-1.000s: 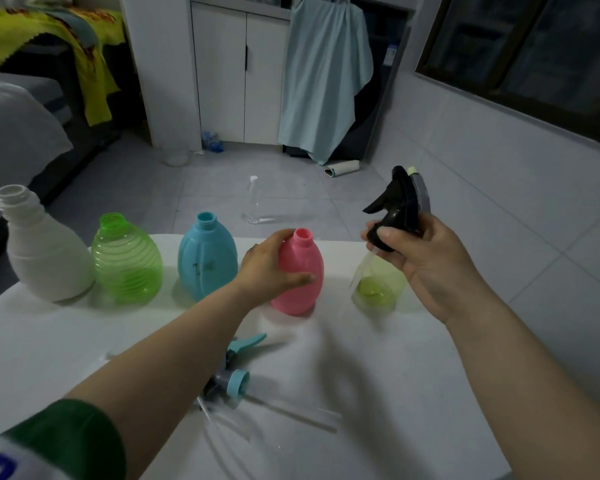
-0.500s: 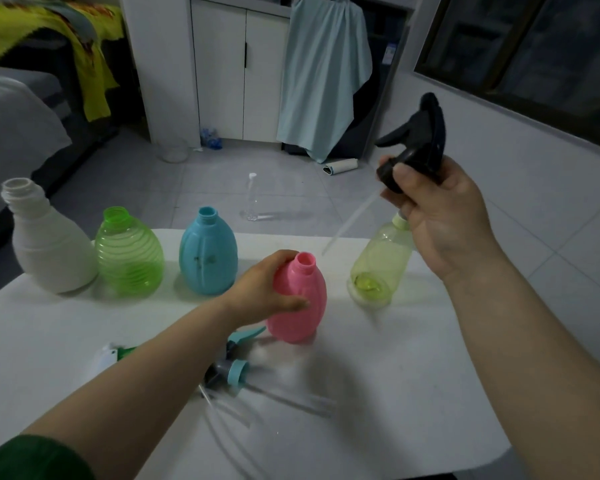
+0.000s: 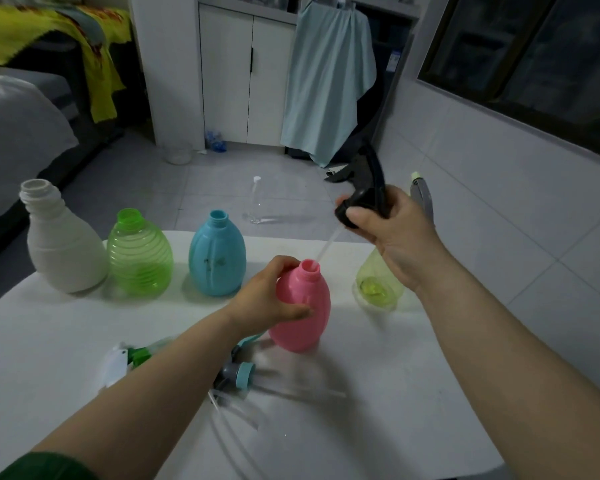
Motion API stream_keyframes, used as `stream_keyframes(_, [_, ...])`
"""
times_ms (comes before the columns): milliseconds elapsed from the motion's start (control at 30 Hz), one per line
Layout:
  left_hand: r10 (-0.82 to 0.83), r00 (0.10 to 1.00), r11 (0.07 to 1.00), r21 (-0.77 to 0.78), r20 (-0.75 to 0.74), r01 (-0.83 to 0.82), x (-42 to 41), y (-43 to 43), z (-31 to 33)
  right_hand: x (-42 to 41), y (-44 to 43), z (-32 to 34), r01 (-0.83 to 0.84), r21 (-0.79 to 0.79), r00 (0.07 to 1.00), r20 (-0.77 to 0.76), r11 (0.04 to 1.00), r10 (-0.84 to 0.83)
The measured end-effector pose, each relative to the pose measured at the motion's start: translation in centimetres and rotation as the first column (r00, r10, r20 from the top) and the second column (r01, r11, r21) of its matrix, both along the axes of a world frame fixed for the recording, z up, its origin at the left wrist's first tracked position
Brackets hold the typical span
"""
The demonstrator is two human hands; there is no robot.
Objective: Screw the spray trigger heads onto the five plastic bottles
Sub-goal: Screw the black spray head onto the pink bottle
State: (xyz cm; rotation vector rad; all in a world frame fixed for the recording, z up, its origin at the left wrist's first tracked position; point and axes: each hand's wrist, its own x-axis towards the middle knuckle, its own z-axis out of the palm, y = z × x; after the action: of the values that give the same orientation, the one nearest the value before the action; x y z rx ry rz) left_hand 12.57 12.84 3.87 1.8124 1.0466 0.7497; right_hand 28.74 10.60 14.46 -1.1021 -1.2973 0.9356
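Observation:
My left hand (image 3: 269, 297) grips the pink bottle (image 3: 303, 311), which stands open-necked on the white table (image 3: 378, 393). My right hand (image 3: 400, 233) holds a black spray trigger head (image 3: 362, 188) above and to the right of it. The head's clear dip tube (image 3: 328, 245) slants down with its tip at the pink neck. A white bottle (image 3: 61, 245), a green ribbed bottle (image 3: 139, 258) and a blue bottle (image 3: 217, 256) stand open in a row to the left. Behind my right hand stands a yellow-green bottle (image 3: 378, 282) with a grey trigger head (image 3: 421, 194) on top.
Loose trigger heads lie near my left forearm: a blue-grey one (image 3: 238, 374) and a green-white one (image 3: 125, 360), with clear tubes beside them. On the floor beyond the table stands a small clear bottle (image 3: 256, 200). A tiled wall runs along the right.
My right hand has brought the black trigger head down and left, from high over the yellow-green bottle toward the pink bottle's neck. My left hand has kept its hold on the pink bottle.

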Motion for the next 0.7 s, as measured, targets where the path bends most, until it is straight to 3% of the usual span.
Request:
stream_keyframes(200, [0.018, 1.000, 1.000, 0.010, 0.009, -0.018, 0.1, -0.1, 0.1, -1.0, 0.3, -2.4, -0.165, -0.162, 0.947, 0.251, 0.973, 0.202])
stream_keyframes(467, [0.038, 0.999, 0.999, 0.020, 0.004, -0.038, 0.1, -0.1, 0.1, -0.5, 0.9, -2.7, -0.209, -0.254, 0.882, 0.369, 0.944, 0.294])
stream_keyframes(700, [0.053, 0.999, 0.999, 0.001, 0.010, -0.053, 0.2, -0.3, 0.0, -1.9, 1.3, -0.6, -0.198, -0.320, 0.605, 0.704, 0.927, 0.372])
